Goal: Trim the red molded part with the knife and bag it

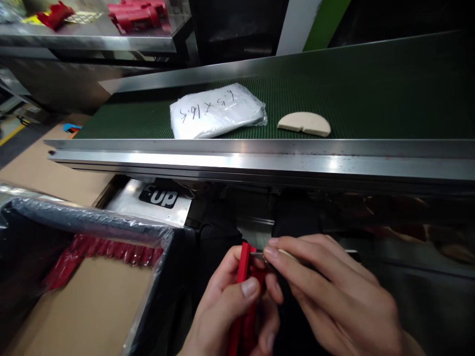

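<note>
My left hand (230,306) is wrapped round a red plastic part (244,269), which stands roughly upright with its long narrow side toward me. In my right hand (334,291) is a slim knife-like tool (257,254), pinched between thumb and fingers. Its thin metal tip touches or nearly touches the upper end of the red part. My fingers cover most of its handle, so the exact kind is hard to make out. Both hands are close together above my lap, in front of the conveyor.
Across the front runs a green conveyor belt (356,84) with a metal edge rail (237,159). On it lie a wrapped white packet (218,111) and a beige half-round piece (304,123). A plastic-lined bin (92,222) at left holds red parts (111,249). More red pieces (139,17) lie on a shelf behind.
</note>
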### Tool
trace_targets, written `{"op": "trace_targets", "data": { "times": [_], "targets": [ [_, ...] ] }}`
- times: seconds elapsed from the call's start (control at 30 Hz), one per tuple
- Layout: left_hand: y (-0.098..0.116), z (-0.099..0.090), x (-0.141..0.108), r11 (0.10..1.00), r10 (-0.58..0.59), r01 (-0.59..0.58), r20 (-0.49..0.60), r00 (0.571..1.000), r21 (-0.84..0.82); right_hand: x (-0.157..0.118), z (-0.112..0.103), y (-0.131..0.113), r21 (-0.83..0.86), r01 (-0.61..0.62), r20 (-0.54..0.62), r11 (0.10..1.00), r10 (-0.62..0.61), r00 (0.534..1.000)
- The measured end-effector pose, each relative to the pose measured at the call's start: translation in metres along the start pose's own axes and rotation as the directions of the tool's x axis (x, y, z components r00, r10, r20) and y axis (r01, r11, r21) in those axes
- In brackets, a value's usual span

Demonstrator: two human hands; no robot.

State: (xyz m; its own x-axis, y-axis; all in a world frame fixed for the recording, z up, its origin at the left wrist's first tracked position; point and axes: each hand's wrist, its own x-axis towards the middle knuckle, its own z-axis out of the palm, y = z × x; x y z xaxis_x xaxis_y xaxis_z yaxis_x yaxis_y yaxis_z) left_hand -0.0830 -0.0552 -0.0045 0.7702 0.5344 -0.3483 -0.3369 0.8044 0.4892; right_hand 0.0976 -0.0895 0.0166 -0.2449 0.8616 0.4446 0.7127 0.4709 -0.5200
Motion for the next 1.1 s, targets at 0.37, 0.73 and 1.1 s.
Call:
{"op": "trace_targets", "data": {
  "times": [0.37,0.73,1.1],
  "targets": [
    [-0.005,0.006,0.002,0.999,0.05,-0.05,0.006,0.999,0.015,-0.006,-0.003,0.001,-0.025,-0.01,-0.07,1.0,0.008,0.997],
    [-0.005,0.007,0.004,0.999,0.047,-0.046,0.042,0.998,-0.017,-0.013,-0.004,0.002,-0.011,-0.031,-0.034,0.999,0.03,0.999],
    [-0.015,0.008,0.001,0.995,0.089,-0.083,0.1,0.991,-0.059,-0.01,0.001,0.014,-0.072,-0.037,-0.089,0.997,0.03,0.996]
  ]
}}
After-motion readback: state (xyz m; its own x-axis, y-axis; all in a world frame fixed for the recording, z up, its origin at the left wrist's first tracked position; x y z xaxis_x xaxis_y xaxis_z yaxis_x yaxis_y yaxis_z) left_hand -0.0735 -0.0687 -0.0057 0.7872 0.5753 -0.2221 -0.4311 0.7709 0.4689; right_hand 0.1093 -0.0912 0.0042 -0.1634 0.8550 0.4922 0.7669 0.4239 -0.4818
